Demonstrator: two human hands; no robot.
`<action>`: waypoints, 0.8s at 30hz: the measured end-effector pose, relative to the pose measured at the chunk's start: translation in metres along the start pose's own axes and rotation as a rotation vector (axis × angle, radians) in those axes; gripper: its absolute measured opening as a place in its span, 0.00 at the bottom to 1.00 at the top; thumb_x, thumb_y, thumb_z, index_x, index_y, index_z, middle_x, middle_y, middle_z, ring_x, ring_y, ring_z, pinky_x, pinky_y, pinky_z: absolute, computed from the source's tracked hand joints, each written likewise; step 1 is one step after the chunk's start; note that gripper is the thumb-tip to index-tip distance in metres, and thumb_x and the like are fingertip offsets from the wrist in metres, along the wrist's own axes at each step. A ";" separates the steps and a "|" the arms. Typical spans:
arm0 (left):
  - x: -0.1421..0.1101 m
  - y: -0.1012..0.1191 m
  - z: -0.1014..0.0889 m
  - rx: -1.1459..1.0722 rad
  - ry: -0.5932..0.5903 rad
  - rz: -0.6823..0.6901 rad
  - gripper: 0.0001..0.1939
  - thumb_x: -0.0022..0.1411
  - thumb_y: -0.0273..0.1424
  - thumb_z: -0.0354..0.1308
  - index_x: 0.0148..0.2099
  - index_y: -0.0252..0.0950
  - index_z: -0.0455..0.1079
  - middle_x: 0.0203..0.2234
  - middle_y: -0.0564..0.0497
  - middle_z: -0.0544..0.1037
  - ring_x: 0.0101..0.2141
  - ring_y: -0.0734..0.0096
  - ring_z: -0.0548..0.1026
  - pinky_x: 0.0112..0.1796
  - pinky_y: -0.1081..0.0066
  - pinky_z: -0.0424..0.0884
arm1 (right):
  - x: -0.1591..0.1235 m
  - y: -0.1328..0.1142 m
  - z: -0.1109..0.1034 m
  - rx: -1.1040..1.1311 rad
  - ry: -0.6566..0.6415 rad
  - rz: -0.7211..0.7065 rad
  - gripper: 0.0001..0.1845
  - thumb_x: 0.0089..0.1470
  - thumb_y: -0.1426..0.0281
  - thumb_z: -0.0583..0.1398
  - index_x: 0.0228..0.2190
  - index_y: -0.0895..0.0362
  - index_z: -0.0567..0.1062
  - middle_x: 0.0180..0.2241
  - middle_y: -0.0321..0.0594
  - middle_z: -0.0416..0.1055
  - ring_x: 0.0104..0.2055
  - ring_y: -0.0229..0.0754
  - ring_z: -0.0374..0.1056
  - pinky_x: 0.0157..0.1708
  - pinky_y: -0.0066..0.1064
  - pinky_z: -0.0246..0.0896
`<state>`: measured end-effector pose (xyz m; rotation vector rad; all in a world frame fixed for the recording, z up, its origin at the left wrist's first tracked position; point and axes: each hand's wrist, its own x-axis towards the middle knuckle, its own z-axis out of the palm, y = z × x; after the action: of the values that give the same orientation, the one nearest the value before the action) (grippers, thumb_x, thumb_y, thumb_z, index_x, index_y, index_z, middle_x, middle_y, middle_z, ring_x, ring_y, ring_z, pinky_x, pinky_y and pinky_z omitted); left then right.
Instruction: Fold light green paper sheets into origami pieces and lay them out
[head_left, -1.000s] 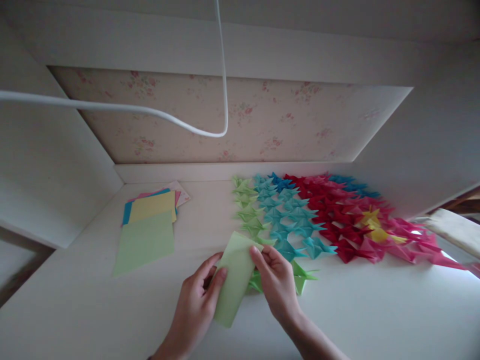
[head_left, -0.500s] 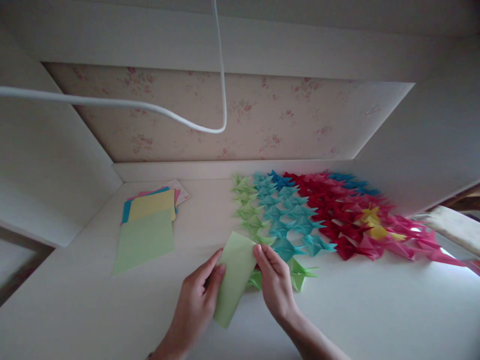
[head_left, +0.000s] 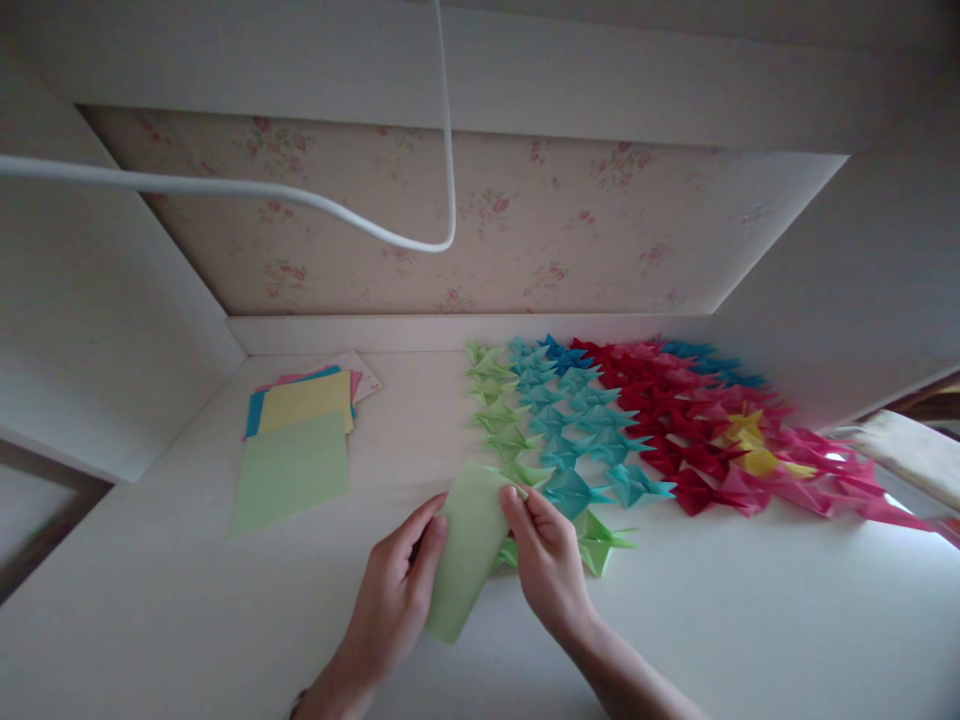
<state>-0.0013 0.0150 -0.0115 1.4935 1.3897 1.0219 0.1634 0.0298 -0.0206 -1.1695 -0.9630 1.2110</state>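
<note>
Pale-green folded paper (head_left: 469,555), lower centre of the frame, slants from upper right to lower left between the left hand (head_left: 397,585) and the nearer-to-top-corner right hand (head_left: 551,560), thumbs and fingers pinching its opposite long edges.

My one view comes from a camera on my head, facing forward and down over the bench (head_left: 660,640). It looks close upon my left hand (head_left: 397,590) and right hand (head_left: 551,560), low in the middle, and reaches the flowered panel (head_left: 480,220) beyond. With one view, nothing is shared.
</note>
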 end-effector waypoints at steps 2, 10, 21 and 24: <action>0.001 0.000 -0.001 0.000 0.001 -0.006 0.22 0.71 0.43 0.51 0.58 0.39 0.74 0.52 0.46 0.80 0.52 0.59 0.78 0.50 0.69 0.74 | 0.000 0.000 0.000 -0.002 0.016 0.000 0.24 0.58 0.51 0.61 0.22 0.57 0.70 0.23 0.33 0.61 0.26 0.36 0.53 0.24 0.26 0.51; 0.000 0.001 -0.003 -0.031 -0.042 -0.033 0.20 0.68 0.43 0.55 0.52 0.37 0.78 0.43 0.46 0.84 0.38 0.63 0.81 0.38 0.74 0.75 | -0.002 0.003 0.000 0.104 0.072 0.069 0.27 0.54 0.47 0.62 0.22 0.58 0.69 0.22 0.32 0.58 0.25 0.35 0.50 0.22 0.25 0.50; 0.000 0.008 -0.002 -0.311 -0.056 -0.244 0.17 0.62 0.43 0.63 0.43 0.36 0.80 0.32 0.48 0.85 0.30 0.67 0.78 0.29 0.77 0.70 | -0.001 0.001 -0.001 0.092 0.068 0.071 0.25 0.56 0.50 0.62 0.22 0.57 0.68 0.22 0.32 0.58 0.24 0.34 0.51 0.22 0.24 0.50; 0.000 0.009 -0.003 -0.330 -0.004 -0.241 0.17 0.60 0.43 0.64 0.44 0.35 0.80 0.31 0.48 0.85 0.28 0.68 0.78 0.27 0.77 0.70 | -0.002 -0.005 0.002 0.077 0.028 0.031 0.23 0.53 0.54 0.66 0.21 0.56 0.66 0.20 0.29 0.55 0.23 0.33 0.48 0.20 0.24 0.46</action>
<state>-0.0007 0.0146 -0.0018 1.0597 1.2887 1.0347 0.1623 0.0281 -0.0154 -1.1420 -0.8726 1.2426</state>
